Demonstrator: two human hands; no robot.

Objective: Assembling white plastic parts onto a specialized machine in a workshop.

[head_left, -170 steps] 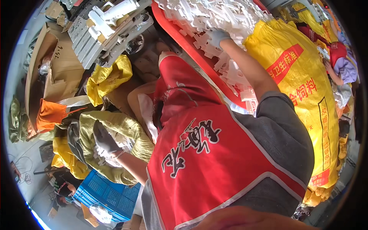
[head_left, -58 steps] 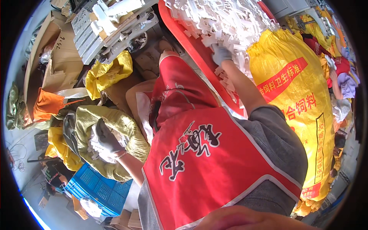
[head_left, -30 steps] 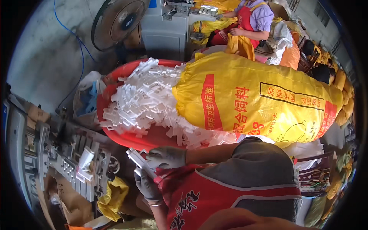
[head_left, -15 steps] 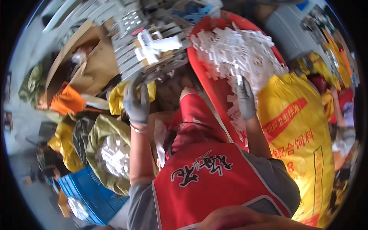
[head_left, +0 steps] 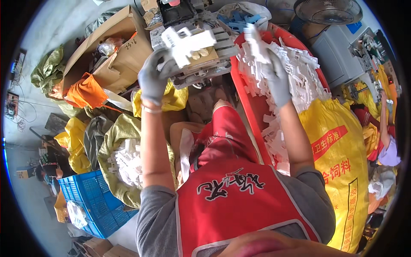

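Observation:
My left hand [head_left: 155, 77], in a grey glove, has its fingers curled at the left end of a white plastic part [head_left: 192, 43]. That part lies over a tan block [head_left: 201, 58] on a grey metal machine bed [head_left: 224, 45]. Part of the grip is hidden behind the part. My gloved right hand [head_left: 279, 81] is closed on another white plastic piece [head_left: 256, 43], blurred by motion and held upright above the red tub [head_left: 244, 92]. Heaped in the tub are many similar white pieces [head_left: 299, 73].
Left of me stand an open carton [head_left: 122, 64], a green sack [head_left: 107, 165] with white pieces inside and a blue crate [head_left: 81, 184]. A full yellow sack [head_left: 342, 167] leans at my right. Beyond the tub is a fan [head_left: 329, 10]; another person's arm [head_left: 384, 124] shows far right.
My left hand has risen to the white part on the machine. My right hand has lifted a white piece up from the heap. The whole view has shifted slightly.

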